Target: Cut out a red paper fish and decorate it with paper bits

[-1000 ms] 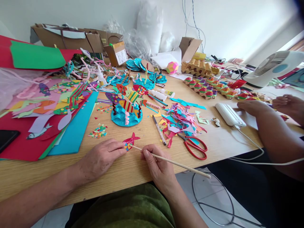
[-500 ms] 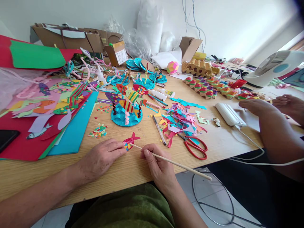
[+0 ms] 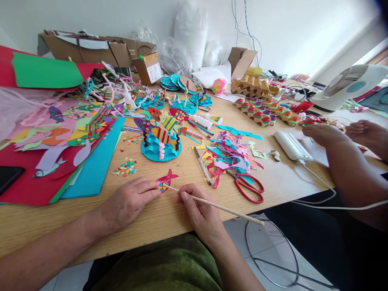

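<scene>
Gripping thin stick (image 3: 236,213) in R hand (image 3: 201,212), pen-style, betw. thumb & fingers; touching tip to pink paper fish (image 3: 166,179) flat on table (image 3: 169,220). Shifting stick just slightly vs. a moment ago, so prob. still fine-tuning same spot. Holding L hand (image 3: 130,202) palm-down, gripping nothing, pressing fingertips at fish's near end, just beside paper bits (image 3: 124,166).

On the table (image 3: 145,228), has the paper fish (image 3: 169,176) between left hand (image 3: 131,202) and right hand (image 3: 203,210). Behind, has the craft base (image 3: 148,153); right of that, the pen (image 3: 202,165), then paper scraps (image 3: 232,151) with scissors (image 3: 250,188) before them. At far left, has the phone (image 3: 10,178) on paper sheets (image 3: 36,188).
</scene>
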`<control>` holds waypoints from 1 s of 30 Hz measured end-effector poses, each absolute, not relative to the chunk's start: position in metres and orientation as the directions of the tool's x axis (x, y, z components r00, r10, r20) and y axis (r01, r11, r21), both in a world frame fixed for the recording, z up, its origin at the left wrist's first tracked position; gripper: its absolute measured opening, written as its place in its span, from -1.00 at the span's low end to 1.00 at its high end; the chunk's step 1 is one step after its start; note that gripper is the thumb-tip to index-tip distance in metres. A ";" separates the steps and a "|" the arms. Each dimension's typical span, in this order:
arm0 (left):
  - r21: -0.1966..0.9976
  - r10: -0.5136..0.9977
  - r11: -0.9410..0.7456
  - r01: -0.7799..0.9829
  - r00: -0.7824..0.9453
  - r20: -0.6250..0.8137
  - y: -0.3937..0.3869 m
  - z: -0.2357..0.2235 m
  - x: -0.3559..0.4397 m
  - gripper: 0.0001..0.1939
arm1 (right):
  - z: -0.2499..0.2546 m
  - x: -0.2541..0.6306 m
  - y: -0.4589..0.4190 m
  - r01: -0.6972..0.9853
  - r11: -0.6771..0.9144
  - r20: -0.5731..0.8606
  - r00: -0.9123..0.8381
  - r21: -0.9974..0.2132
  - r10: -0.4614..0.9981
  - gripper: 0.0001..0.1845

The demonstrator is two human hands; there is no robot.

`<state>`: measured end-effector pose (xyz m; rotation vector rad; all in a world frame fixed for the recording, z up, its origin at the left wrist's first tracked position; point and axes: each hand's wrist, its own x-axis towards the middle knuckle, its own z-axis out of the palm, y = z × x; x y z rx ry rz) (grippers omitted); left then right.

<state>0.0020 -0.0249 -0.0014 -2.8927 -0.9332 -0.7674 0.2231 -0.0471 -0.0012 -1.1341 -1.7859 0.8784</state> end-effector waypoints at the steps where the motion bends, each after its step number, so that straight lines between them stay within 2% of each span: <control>1: 0.149 0.553 -0.821 0.551 0.704 0.445 -0.025 -0.002 0.002 -0.63 | -0.001 0.223 -0.047 0.356 0.349 0.271 -0.252 -0.867 0.929 -0.78; 5: 0.186 0.565 -0.818 0.544 0.700 0.437 -0.025 -0.002 0.002 -0.64 | 0.000 0.223 -0.047 0.360 0.365 0.288 -0.249 -0.859 0.925 -0.78; 18: 0.140 0.533 -0.832 0.536 0.704 0.469 -0.025 -0.001 0.002 -0.65 | -0.002 0.223 -0.046 0.359 0.355 0.282 -0.241 -0.863 0.929 -0.79; 30: 0.155 0.589 -0.798 0.582 0.700 0.405 -0.029 -0.002 0.000 -0.65 | -0.006 0.225 -0.048 0.242 0.312 0.282 -0.153 -0.919 0.947 -0.77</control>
